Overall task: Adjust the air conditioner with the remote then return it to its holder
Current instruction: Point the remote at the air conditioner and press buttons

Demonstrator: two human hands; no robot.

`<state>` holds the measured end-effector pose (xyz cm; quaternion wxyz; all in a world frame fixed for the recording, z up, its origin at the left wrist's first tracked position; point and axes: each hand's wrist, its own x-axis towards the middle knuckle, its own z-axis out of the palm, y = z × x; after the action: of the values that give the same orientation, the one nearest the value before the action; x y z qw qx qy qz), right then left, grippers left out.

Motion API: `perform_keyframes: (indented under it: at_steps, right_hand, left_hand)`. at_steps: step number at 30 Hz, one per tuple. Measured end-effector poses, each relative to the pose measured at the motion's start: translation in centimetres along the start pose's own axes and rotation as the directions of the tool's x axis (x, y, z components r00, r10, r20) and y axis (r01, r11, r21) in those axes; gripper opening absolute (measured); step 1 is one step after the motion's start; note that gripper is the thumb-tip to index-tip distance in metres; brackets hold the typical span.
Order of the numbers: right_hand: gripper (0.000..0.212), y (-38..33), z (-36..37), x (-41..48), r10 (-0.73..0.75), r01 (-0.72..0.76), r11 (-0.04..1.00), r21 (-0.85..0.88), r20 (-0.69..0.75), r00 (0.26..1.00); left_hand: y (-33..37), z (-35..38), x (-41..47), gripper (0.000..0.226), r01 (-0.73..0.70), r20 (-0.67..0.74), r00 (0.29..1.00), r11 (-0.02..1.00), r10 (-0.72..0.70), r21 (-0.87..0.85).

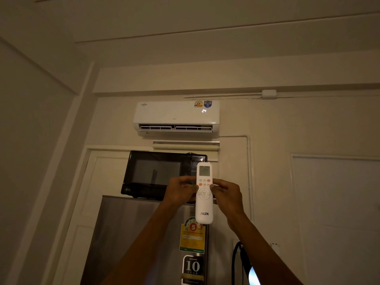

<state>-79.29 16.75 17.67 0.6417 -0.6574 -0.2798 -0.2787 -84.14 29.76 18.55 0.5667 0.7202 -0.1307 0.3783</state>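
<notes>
A white air conditioner (176, 118) hangs high on the wall, its flap open and its display reading 24. Below it I hold a white remote (204, 204) upright, its screen end pointing up toward the unit. My left hand (181, 191) grips the remote's left edge and my right hand (226, 192) grips its right edge, thumbs near the buttons. No holder for the remote is in view.
A black microwave (156, 173) sits on a grey fridge (144, 233) with stickers, right behind my hands. A rolled blind (185, 145) hangs under the air conditioner. A black cable (236, 262) and a wall socket (274, 246) are at the lower right.
</notes>
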Motion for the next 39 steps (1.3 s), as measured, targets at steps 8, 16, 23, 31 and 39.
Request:
perform_keyframes:
  at_steps: [8,16,23,31,39]
  right_hand:
    - [0.029,0.15,0.34,-0.01,0.022,-0.022,1.0,0.01,0.0,1.0]
    - [0.03,0.12,0.55,-0.09,0.015,-0.015,1.0,-0.011,0.0,1.0]
    - [0.03,-0.19,0.56,-0.05,0.024,-0.025,1.0,-0.007,-0.015,1.0]
    - [0.03,-0.07,0.6,-0.03,0.024,-0.025,1.0,-0.018,-0.003,1.0]
    - [0.03,-0.16,0.35,0.08,0.027,-0.027,0.999,-0.016,0.001,1.0]
  left_hand:
    - [-0.34,-0.25,0.11,0.034,0.015,0.001,1.0,1.0,-0.015,-0.006]
    - [-0.42,-0.54,0.11,0.035,0.013,0.011,1.0,1.0,-0.013,0.016]
    - [-0.23,-0.73,0.26,0.034,0.011,0.029,1.0,1.0,-0.011,0.003]
    - [-0.7,-0.81,0.28,0.035,-0.014,0.039,0.999,1.0,0.013,0.009]
    - [-0.75,-0.73,0.33,0.034,-0.003,0.039,0.999,1.0,0.004,-0.016]
